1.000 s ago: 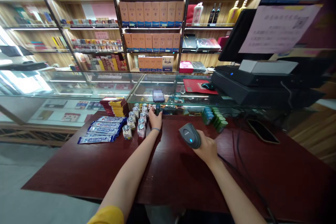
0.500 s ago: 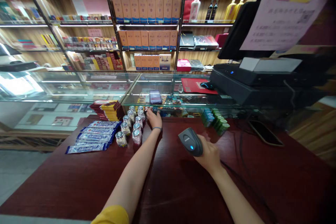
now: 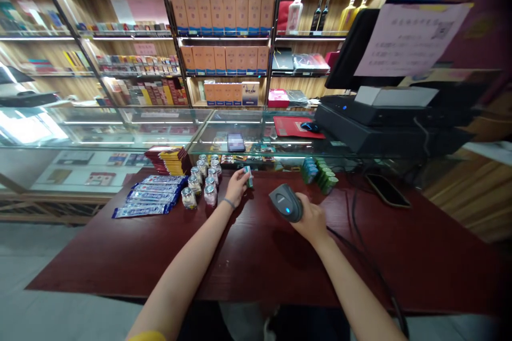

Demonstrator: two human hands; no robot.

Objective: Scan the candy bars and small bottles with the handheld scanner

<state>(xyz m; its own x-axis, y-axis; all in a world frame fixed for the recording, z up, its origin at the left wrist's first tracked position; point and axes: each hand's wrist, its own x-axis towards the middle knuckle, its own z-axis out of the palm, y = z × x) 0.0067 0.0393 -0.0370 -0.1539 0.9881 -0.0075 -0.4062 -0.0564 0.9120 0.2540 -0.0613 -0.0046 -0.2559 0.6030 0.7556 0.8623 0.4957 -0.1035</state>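
Note:
My left hand (image 3: 237, 187) is closed on a small green and white pack (image 3: 248, 176), low over the dark red table (image 3: 256, 256). My right hand (image 3: 312, 220) wraps round the grip of a grey barcode scanner (image 3: 286, 203) with a blue light, its head pointing up and to the left. Left of my left hand stand two rows of small silver-lidded jars (image 3: 210, 195). Beyond the scanner, short green rolls (image 3: 327, 181) and blue rolls (image 3: 309, 170) stand in rows.
Blue and silver sachets (image 3: 154, 195) lie fanned at the left, before stacked red and yellow packs (image 3: 170, 161). A glass counter (image 3: 220, 128) runs along the back, with a small screen device (image 3: 236, 143) on it. A phone (image 3: 387, 190) and the scanner's cable (image 3: 368, 256) lie right.
My left hand has come away from the glass counter's edge, and the green and white pack now shows in it. The scanner stays in my right hand. The view has shifted slightly.

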